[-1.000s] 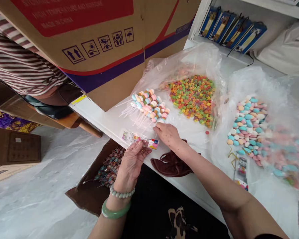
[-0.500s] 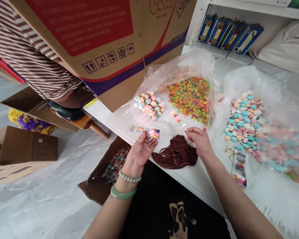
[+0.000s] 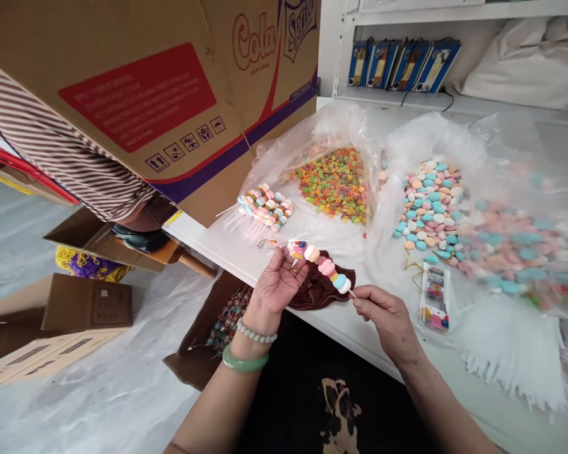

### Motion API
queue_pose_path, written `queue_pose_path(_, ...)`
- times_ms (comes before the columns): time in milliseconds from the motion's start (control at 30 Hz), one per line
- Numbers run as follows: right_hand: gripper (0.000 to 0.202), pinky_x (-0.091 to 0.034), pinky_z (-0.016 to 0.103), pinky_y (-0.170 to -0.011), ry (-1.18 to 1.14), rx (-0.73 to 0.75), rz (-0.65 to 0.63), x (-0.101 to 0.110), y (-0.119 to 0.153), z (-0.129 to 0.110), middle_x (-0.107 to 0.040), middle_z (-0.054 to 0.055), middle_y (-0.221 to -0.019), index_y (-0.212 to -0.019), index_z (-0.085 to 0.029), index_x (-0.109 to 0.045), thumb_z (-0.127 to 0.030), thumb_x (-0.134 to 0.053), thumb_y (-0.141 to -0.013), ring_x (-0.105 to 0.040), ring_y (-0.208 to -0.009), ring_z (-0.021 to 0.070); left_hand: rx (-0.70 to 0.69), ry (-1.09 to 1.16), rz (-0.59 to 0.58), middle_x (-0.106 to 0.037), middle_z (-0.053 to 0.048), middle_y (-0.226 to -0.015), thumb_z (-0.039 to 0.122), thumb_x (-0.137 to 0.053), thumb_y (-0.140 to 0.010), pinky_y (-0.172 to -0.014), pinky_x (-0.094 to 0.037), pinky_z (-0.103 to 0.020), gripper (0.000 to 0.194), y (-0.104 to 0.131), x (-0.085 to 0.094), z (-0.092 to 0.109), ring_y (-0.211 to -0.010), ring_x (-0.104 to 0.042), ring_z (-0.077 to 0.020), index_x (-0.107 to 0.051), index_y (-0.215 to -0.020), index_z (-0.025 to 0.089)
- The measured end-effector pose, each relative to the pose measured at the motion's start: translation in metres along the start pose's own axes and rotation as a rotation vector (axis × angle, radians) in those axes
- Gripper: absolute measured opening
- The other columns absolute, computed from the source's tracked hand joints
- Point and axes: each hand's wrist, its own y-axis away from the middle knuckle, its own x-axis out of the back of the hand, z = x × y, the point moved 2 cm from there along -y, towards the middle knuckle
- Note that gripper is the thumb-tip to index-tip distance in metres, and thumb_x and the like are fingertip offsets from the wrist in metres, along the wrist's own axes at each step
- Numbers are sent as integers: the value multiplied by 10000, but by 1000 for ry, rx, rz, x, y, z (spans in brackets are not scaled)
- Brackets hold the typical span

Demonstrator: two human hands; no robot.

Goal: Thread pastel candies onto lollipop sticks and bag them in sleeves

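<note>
My right hand [image 3: 378, 315] pinches the white stick of a candy skewer [image 3: 327, 268], threaded with white, pink, orange and blue pieces. The skewer slants up to the left, its far end at the mouth of a small printed plastic wrapper [image 3: 293, 247]. That wrapper is held between the thumb and fingers of my left hand [image 3: 277, 280]; whether the tip is inside it I cannot tell. A dark maroon cloth [image 3: 312, 291] lies crumpled on the table under the skewer. Beyond it rests a pile of finished candy skewers [image 3: 267, 208], their sticks pointing toward the front left.
A big cardboard box [image 3: 137, 82] stands at the back left. Clear bags hold ring candies [image 3: 336, 186] and pastel candies [image 3: 433, 202]. To the right lie a stack of wrappers [image 3: 434, 296] and white sticks [image 3: 515, 353]. An open carton of wrapped skewers [image 3: 230, 318] sits below the table edge.
My right hand has lifted the candy skewer off the table and brought it toward me, up to the wrapper in my left hand. The camera view has shifted to the right.
</note>
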Motion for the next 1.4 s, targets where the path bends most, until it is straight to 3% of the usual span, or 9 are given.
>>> queue_pose_path(267, 125, -464, 271, -690, 333, 310, 60, 17, 8, -10, -689, 18, -817, -847, -231, -706, -245, -581, -858, -626, -752, 170, -88, -48, -54, -695, -33, -680, 241, -550, -917, -807, -574, -373, 200, 1, -13, -14, -717, -699, -174, -634, -758, 155)
queue_pose_path(433, 135, -463, 272, -644, 400, 336, 50, 21, 12, -8, -685, 19, -771, -844, -232, -708, -226, -574, -860, -630, -706, 168, -149, -40, -20, -701, -41, -703, 193, -540, -920, -759, -582, -296, 150, 1, -17, -10, -676, -691, -136, -622, -809, 135)
queue_pose_path(600, 145, -457, 300, -632, 447, 327, 17, 20, 12, -8, -666, 26, -750, -845, -243, -708, -256, -566, -872, -611, -684, 180, -217, -17, -10, -708, -28, -729, 128, -549, -897, -733, -580, -280, 110, -4, -8, -7, -686, -690, -133, -623, -816, 139)
queue_pose_path(800, 152, -432, 347, -681, 584, 392, 94, 19, 13, -17, -625, 39, -722, -846, -255, -693, -281, -548, -882, -573, -709, 205, -316, -169, -156, -700, -26, -717, 139, -718, -762, -696, -557, -256, 75, -7, 5, -3, -659, -671, -125, -647, -742, 127)
queue_pose_path(967, 128, -396, 319, -657, 393, 188, 135, 19, 13, -10, -599, 21, -754, -818, -250, -678, -327, -587, -864, -518, -699, 182, -256, -259, -197, -705, -40, -727, 167, -724, -759, -724, -578, -318, 84, -6, 12, -2, -640, -685, -157, -657, -766, 116)
queue_pose_path(1167, 154, -303, 274, -532, -110, -162, 114, 12, 8, 6, -505, -6, -610, -776, -201, -720, -338, -705, -707, -385, -581, 130, -122, -205, -155, -665, -26, -620, 157, -625, -846, -734, -591, -363, 136, -8, 17, -7, -589, -682, -165, -609, -715, 124)
queue_pose_path(1400, 195, -240, 259, -503, -286, -246, 91, -1, 6, -1, -486, -7, -566, -715, -159, -714, -324, -755, -619, -338, -528, 97, -148, -136, -27, -640, 6, -593, 155, -605, -859, -720, -595, -343, 129, -7, 17, -11, -522, -648, -132, -590, -732, 136)
